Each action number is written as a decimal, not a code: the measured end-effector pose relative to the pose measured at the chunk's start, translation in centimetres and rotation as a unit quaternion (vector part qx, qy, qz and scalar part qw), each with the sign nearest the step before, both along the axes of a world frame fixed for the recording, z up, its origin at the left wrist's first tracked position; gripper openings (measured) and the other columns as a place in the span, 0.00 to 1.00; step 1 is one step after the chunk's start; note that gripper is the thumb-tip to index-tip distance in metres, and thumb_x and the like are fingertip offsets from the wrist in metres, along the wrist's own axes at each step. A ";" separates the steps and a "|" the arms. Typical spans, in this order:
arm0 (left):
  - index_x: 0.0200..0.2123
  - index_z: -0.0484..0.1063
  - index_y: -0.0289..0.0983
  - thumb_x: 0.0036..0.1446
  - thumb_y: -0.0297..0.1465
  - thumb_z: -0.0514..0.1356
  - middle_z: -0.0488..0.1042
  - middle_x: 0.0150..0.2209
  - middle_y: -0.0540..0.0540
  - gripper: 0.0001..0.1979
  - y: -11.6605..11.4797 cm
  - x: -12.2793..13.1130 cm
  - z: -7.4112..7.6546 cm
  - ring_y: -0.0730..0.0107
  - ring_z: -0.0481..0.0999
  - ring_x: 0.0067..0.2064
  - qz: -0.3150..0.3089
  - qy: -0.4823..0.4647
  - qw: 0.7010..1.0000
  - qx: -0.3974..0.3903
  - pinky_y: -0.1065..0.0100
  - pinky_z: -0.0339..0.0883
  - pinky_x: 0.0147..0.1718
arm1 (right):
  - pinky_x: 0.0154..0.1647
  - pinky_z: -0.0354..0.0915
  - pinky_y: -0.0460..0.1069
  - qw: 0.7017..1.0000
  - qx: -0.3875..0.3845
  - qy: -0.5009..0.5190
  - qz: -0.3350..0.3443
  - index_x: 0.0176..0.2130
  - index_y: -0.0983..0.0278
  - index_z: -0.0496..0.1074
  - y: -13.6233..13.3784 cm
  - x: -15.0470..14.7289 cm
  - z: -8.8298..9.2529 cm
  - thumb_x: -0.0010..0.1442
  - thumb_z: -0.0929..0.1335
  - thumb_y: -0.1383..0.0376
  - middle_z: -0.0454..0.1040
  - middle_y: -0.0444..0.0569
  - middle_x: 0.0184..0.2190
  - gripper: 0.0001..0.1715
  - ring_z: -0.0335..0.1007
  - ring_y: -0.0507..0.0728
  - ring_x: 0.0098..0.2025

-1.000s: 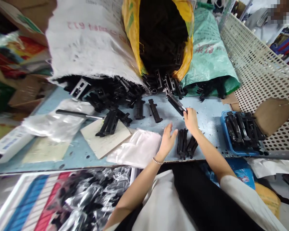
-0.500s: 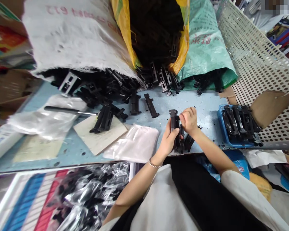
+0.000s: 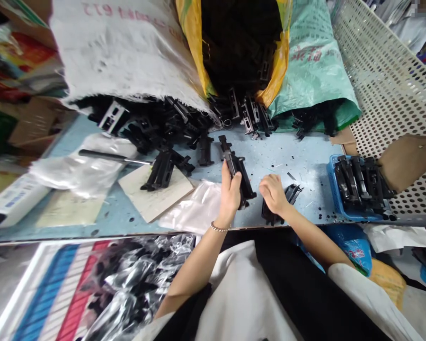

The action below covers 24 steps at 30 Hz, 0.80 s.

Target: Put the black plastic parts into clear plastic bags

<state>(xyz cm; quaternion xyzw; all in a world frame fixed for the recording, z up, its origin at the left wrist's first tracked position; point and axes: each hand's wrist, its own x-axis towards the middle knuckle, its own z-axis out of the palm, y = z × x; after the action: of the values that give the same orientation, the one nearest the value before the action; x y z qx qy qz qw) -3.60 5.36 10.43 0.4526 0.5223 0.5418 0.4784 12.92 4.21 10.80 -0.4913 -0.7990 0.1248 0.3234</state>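
Note:
My left hand (image 3: 230, 193) is closed around a black slotted plastic part (image 3: 244, 182), long and narrow, tilted above the table. The far end of that part lies near or over another black piece (image 3: 224, 142); whether they touch I cannot tell. My right hand (image 3: 275, 194) is to the right, its fingers curled together, and what they hold, if anything, is hidden. Under and beside it on the table lie more black parts (image 3: 293, 192), partly covered by the hand.
Black parts spill from a white sack (image 3: 128, 52), a yellow sack (image 3: 282, 61) and a green sack (image 3: 315, 71). At right stands a blue basket (image 3: 335, 199) of parts. A screwdriver (image 3: 106, 155), a square board (image 3: 138, 206) and plastic bags (image 3: 184, 213) lie left.
My left hand has moved left and away from my right hand with the black part, which now tilts. My right hand has come off that part and sits slightly lower, over the other parts.

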 end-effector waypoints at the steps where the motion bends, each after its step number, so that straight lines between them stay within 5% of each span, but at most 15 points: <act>1: 0.66 0.61 0.41 0.66 0.38 0.55 0.75 0.57 0.40 0.27 -0.3 0.2 -1.0 0.57 0.76 0.57 -0.006 0.046 0.999 -0.004 0.55 0.70 0.57 | 0.48 0.60 0.56 1.000 -0.026 -0.003 -0.016 0.35 0.60 0.68 1.5 -0.5 0.7 0.77 0.51 0.53 0.73 0.50 0.33 0.28 0.67 0.60 0.39; 7: 0.56 0.72 0.36 0.61 0.26 0.55 0.76 0.53 0.35 0.20 -4.0 3.7 -5.9 0.50 0.74 0.56 -0.105 0.244 0.964 -0.003 0.44 0.65 0.59 | 0.52 0.65 0.57 0.964 -0.224 -0.133 -0.060 0.53 0.64 0.69 11.8 -6.9 1.7 0.72 0.61 0.48 0.76 0.59 0.52 0.25 0.71 0.67 0.54; 11: 0.55 0.69 0.38 0.64 0.32 0.57 0.73 0.53 0.37 0.17 -2.5 2.1 -6.0 0.57 0.74 0.54 -0.026 0.150 0.988 -0.012 0.52 0.68 0.57 | 0.45 0.69 0.55 0.933 -0.315 -0.163 -0.059 0.50 0.66 0.71 13.3 -8.7 1.0 0.72 0.61 0.57 0.79 0.61 0.48 0.18 0.76 0.66 0.48; 14: 0.67 0.55 0.45 0.68 0.41 0.55 0.67 0.61 0.40 0.27 0.5 -1.0 -4.6 0.64 0.73 0.58 0.064 0.009 0.997 -0.038 0.60 0.70 0.56 | 0.43 0.69 0.54 0.963 -0.226 -0.146 -0.032 0.52 0.65 0.69 9.4 -7.5 1.3 0.70 0.62 0.62 0.77 0.59 0.50 0.14 0.76 0.64 0.46; 18: 0.70 0.52 0.47 0.67 0.45 0.57 0.70 0.63 0.43 0.32 2.2 -2.6 -2.0 0.63 0.71 0.63 0.017 -0.069 0.996 -0.050 0.62 0.69 0.59 | 0.40 0.68 0.52 0.991 -0.058 -0.084 0.083 0.49 0.62 0.69 3.6 -4.3 2.4 0.72 0.64 0.59 0.77 0.53 0.42 0.11 0.75 0.59 0.41; 24: 0.67 0.64 0.46 0.66 0.45 0.59 0.69 0.67 0.47 0.28 -2.0 0.1 1.0 0.56 0.64 0.70 -0.104 -0.105 0.986 -0.072 0.55 0.61 0.68 | 0.45 0.66 0.57 0.992 0.109 -0.062 -0.014 0.42 0.61 0.68 5.6 -0.2 2.6 0.72 0.62 0.50 0.74 0.54 0.38 0.18 0.69 0.62 0.42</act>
<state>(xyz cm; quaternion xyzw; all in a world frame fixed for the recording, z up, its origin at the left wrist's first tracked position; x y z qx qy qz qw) -3.47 3.33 11.45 0.4094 0.4566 0.4948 0.6157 12.74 9.79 13.43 -0.4710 -0.8195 0.0011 0.3266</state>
